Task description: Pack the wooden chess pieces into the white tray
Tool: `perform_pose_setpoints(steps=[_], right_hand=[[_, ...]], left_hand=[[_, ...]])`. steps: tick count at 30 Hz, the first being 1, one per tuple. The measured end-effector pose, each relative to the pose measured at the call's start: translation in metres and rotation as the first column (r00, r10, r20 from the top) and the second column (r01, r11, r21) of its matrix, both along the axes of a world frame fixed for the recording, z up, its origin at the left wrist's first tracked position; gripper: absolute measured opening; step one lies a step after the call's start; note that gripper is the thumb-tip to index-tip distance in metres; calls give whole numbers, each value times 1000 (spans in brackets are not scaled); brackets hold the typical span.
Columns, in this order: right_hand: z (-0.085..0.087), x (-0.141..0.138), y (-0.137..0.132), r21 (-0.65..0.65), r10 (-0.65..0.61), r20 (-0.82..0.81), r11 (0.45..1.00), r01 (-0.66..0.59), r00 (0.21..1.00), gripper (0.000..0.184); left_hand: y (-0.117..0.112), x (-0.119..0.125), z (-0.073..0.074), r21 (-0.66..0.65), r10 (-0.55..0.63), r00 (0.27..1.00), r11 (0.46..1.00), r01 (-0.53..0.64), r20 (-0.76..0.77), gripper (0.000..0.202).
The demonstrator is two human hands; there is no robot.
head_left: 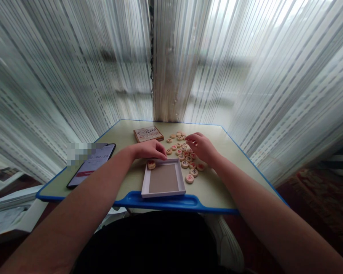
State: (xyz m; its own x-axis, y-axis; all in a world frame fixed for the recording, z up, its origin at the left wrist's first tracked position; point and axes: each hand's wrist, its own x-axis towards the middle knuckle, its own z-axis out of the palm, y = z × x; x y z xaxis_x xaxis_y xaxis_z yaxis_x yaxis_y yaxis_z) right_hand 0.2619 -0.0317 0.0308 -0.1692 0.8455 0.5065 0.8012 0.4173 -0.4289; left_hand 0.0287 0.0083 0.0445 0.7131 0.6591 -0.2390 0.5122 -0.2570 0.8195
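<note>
Over the far edge of a shallow white box (145, 187), my left hand (152, 149) is loosely curled with its fingers apart, and I see nothing in it. Just right of its fingertips lies a round wooden Chinese chess piece (169, 151). Inside the box's far left corner sits a small stack of pieces (151, 164). My right hand (201, 146) reaches over the far right side of the scattered pieces, fingers bent and apart. Near its fingertips are a few pieces (180, 138); its palm hides others. Several red-marked and black-marked pieces (189, 178) spread right of the box.
A printed box lid (148, 134) lies at the back of the blue-edged table (225, 190). A phone (91, 163) showing a timer lies at the left, beside my left forearm. The white box overlaps the blue front tray groove (160, 201). Striped curtains (171, 68) hang behind.
</note>
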Motion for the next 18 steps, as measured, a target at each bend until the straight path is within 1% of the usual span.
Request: perform_pose_setpoints(steps=[2, 3, 5, 6, 7, 8, 9, 11, 14, 16, 18], right_hand=[[5, -10, -12, 14, 144, -85, 990, -143, 986, 12], [7, -17, -19, 6, 227, -87, 974, -227, 970, 8], [9, -33, -34, -24, 373, -61, 927, -375, 926, 7], [9, -41, -41, -64, 428, -31, 901, -429, 903, 6], [8, -48, -47, -104, 459, 5, 884, -456, 889, 5], [7, -54, -51, -150, 480, 39, 870, -470, 876, 3], [6, -59, -54, -180, 481, 73, 868, -463, 874, 3], [5, -64, -56, -195, 455, 149, 884, -425, 878, 4], [10, -63, -57, -118, 411, 215, 911, -394, 886, 7], [16, -61, -60, -67, 409, 245, 912, -405, 879, 11], [20, -61, -62, -89, 416, 312, 908, -409, 854, 17]], left_hand=[[1, 0, 0, -11, -23, 1000, 1000, 23, 8, 24], [3, -1, 0, -14, -37, 999, 999, 37, 13, 24], [5, -1, -1, -9, -66, 998, 998, 66, 25, 25], [6, -1, -2, -2, -82, 996, 997, 82, 28, 25], [7, -1, -3, 5, -96, 995, 995, 95, 31, 24], [8, -1, -4, 8, -106, 994, 994, 105, 35, 23], [9, -1, -4, 7, -110, 993, 994, 110, 39, 23], [11, -1, -5, -9, -105, 993, 994, 105, 52, 22], [11, -3, -4, -70, -90, 993, 993, 95, 76, 21], [12, -5, -2, -138, -101, 990, 984, 114, 98, 22], [11, -7, 0, -205, -118, 986, 969, 141, 121, 23]])
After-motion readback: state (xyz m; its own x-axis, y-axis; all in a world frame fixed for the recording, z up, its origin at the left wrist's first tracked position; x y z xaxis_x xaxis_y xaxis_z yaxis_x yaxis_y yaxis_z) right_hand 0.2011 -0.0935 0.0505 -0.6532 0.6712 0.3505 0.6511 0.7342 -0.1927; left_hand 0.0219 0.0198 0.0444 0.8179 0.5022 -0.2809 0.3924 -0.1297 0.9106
